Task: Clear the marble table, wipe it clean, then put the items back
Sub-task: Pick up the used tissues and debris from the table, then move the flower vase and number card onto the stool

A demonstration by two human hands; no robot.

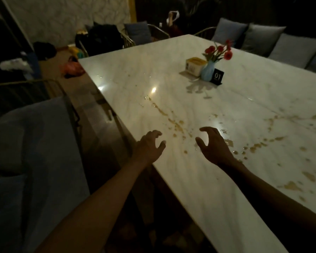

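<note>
- Dim room, big white marble desk running away from the camera, and it's a mess: brownish splashes in a line down the middle, more splatter off to the right side.
- Both arms reach out over the near part of the desk. Left hand sits right at the desk's left edge, grip released, fingers curled like a claw, nothing in it.
- Right hand is just beside it over the marble, same deal: grip loose and half-curled, holding nothing. Can't tell if either hand actually touches the surface.
- The two hands face each other with a patch of spotted marble between them. The brown drops are basically right there by the fingertips.
- The stuff to clear is all bunched together well apart from both hands, further up the desk and a bit right of center: a yellowish tissue box, a light blue vase with red flowers just beside it, and a small black sign reading 01, tucked against the vase on its right.
- Around the desk: grey-blue cushions on the seating at the far right, a wire chair with a cushion at the far end, a pinkish bag on the floor at left.
</note>
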